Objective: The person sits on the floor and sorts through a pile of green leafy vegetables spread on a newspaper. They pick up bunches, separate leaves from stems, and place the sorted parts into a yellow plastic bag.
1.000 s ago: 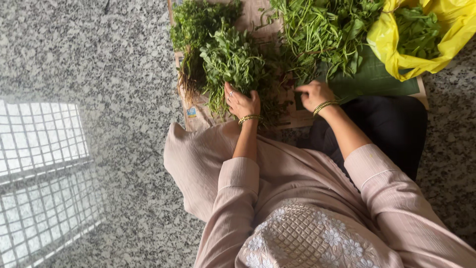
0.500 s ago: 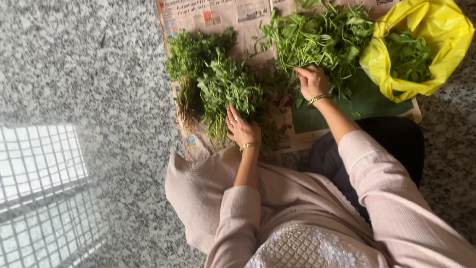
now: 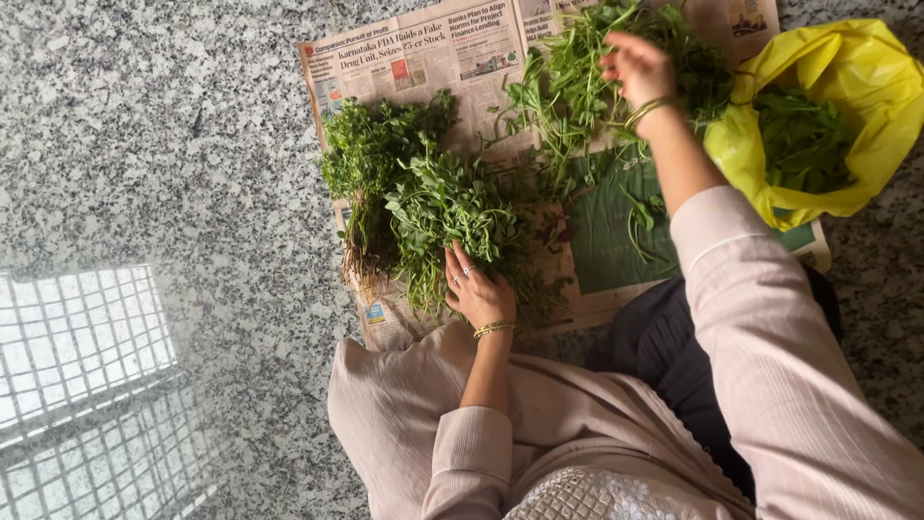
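Left hand: your left hand (image 3: 478,292) lies flat, fingers spread, pressing the near bundle of greens (image 3: 445,214) so it stays on the newspaper (image 3: 423,60).
Right hand: your right hand (image 3: 637,65) reaches into the loose greens (image 3: 577,87), fingers curled; whether it grips stems, cannot tell.
Bag: yellow bag (image 3: 847,87) lies open beside, holding more leaves.
Floor: granite floor (image 3: 144,144) kept clean by the paper.

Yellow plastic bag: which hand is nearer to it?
Right. The right hand is reaching into the loose greens just beside the yellow plastic bag; the left hand rests on the leafy bunch, farther away.
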